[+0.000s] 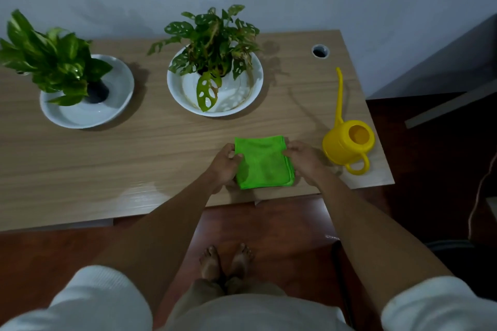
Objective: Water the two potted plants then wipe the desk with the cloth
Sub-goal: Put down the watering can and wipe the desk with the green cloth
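The tabletop (107,158) runs off the frame's left edge, bare across its lower left. The left plant (51,62) hides most of its dark pot. Low centre, near the front edge, the folded green cloth (262,162) lies flat; left hand (224,166) and right hand (304,161) fingers pinch its sides. The yellow watering can (348,142) stands just right.

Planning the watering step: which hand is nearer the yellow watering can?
Right. The right hand rests on the cloth's edge beside the watering can; the left hand is across the cloth.
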Demonstrator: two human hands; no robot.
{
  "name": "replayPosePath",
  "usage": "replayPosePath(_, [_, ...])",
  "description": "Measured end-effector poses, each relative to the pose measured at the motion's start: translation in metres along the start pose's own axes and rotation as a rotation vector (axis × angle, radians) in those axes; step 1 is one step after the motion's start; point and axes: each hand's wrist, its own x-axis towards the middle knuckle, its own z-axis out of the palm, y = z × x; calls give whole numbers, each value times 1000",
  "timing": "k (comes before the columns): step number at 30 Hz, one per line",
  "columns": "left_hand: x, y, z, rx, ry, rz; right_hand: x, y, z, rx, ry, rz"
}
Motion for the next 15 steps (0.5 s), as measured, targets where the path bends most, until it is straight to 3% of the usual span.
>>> replayPosePath(8, [14,10,34,-32,-102,-120,20,6,-18,-346,194,-182])
replayPosePath(15, [23,7,43,114,-35,-87,17,6,-25,-434,287,-136])
